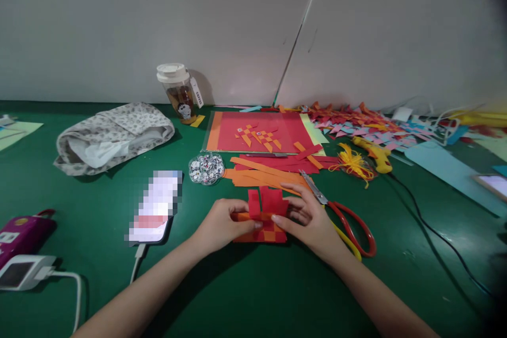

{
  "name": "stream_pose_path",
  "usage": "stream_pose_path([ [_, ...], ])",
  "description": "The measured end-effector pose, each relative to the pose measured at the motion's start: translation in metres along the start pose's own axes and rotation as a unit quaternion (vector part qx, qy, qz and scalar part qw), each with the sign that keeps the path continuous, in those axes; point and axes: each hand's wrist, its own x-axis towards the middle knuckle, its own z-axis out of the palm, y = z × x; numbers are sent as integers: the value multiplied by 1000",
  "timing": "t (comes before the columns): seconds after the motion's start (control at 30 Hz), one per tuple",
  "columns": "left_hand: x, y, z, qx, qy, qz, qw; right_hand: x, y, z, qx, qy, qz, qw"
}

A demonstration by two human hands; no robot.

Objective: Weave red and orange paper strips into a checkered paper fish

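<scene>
Between my two hands is a woven piece of red and orange paper strips (pixel 269 235), with red strip ends standing up from its top edge. My left hand (pixel 224 224) pinches its left side, thumb across the front. On the right side my right hand (pixel 303 216) grips it between thumb and fingers. Just beyond the piece lie loose orange paper strips (pixel 261 175) and red paper strips (pixel 277 160). Scissors (pixel 335 208) with red and yellow handles rest beside my right hand and partly behind the wrist.
Two woven paper fish (pixel 267 138) lie on red sheets (pixel 229 121). A round box of googly eyes (pixel 206 169), a phone (pixel 156 211), a cloth bag (pixel 119 140) and a cup (pixel 178 92) stand leftward. A yellow glue gun (pixel 376 154), its cord and yellow string (pixel 352 162) lie right.
</scene>
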Motion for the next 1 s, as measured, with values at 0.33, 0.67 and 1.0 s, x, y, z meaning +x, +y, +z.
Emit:
stream_pose_path([
  [0.33,-1,3,-1,53,57,30,997,-1,1,2,-18,10,-20,1000],
  [0.67,-3,5,1,42,-4,-9,999,-3,-1,2,-41,20,-22,999],
  [1.0,-3,5,4,11,-23,-16,1000,-5,-3,5,-53,-47,0,998],
])
